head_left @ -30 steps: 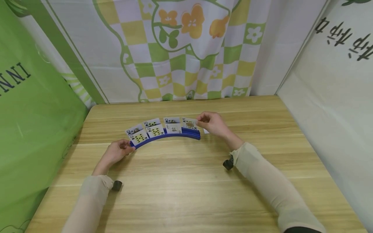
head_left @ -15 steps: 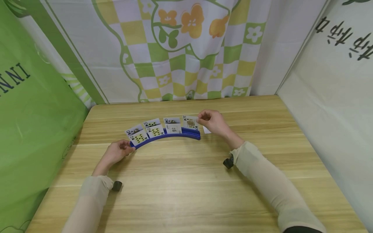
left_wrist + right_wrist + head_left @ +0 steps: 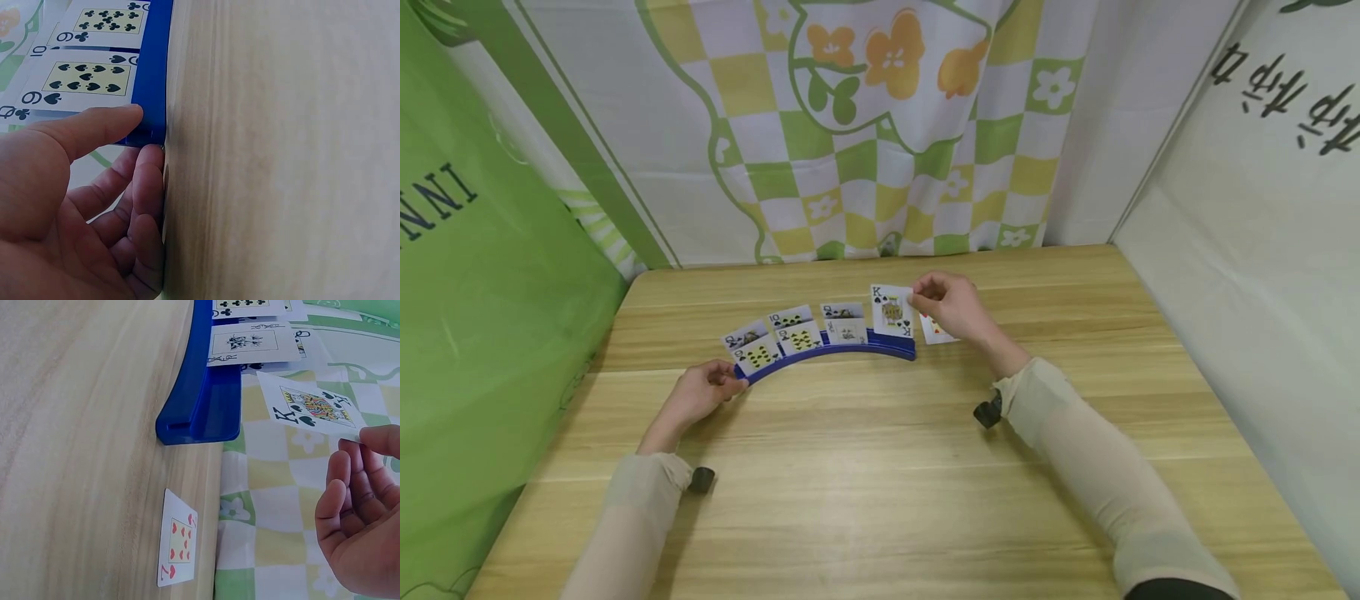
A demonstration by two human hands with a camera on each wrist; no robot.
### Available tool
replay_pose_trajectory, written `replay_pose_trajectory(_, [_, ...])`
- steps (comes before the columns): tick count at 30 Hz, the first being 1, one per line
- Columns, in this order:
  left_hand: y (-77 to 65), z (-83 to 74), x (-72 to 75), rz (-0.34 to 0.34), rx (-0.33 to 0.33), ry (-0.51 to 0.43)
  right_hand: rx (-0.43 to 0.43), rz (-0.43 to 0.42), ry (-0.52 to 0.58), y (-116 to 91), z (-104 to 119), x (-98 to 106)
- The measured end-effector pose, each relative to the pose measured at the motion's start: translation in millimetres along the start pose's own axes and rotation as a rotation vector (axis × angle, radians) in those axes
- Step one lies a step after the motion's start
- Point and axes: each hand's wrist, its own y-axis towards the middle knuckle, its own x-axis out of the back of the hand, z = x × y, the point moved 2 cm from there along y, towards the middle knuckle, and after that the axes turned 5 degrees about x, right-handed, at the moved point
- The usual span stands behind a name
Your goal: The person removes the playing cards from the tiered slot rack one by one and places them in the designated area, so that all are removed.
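Note:
A curved blue card holder (image 3: 898, 345) stands on the table with playing cards slotted in two rows. My left hand (image 3: 702, 390) grips its left end, thumb on the front edge and fingers behind, beside the nine of spades (image 3: 86, 78). Between thumb and fingers of my right hand (image 3: 953, 310) is pinched the king of spades (image 3: 312, 407), raised above the holder's right end. That end's slots show bare in the right wrist view. A joker (image 3: 250, 344) sits in front of a queen, just left of the king.
A seven of hearts (image 3: 177, 540) lies face up on the wooden table (image 3: 850, 500), right of the holder and partly behind my right hand in the head view. A checked cloth (image 3: 917, 167) hangs along the table's back edge, with a green panel (image 3: 490, 292) at the left.
My right hand has moved up with the king of spades, drawing it out of the holder. More of the seven of hearts shows. The left hand has stayed in place.

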Motion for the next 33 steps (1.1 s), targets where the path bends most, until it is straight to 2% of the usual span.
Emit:
replay_pose_trajectory(11, [1.2, 3.3, -0.9, -0.004, -0.004, 0.002, 0.008, -0.020, 0.021, 3.4, -1.1, 6.7])
replay_pose_trajectory(20, [1.2, 2.5, -0.8, -0.002, -0.017, 0.007, -0.025, -0.031, 0.024, 3.3, -1.6, 17.2])
replay_pose_trajectory(33, [-0.3, 1.1, -0.4, -0.007, -0.010, 0.002, -0.052, -0.077, 0.023, 6.6, -14.0, 29.7])
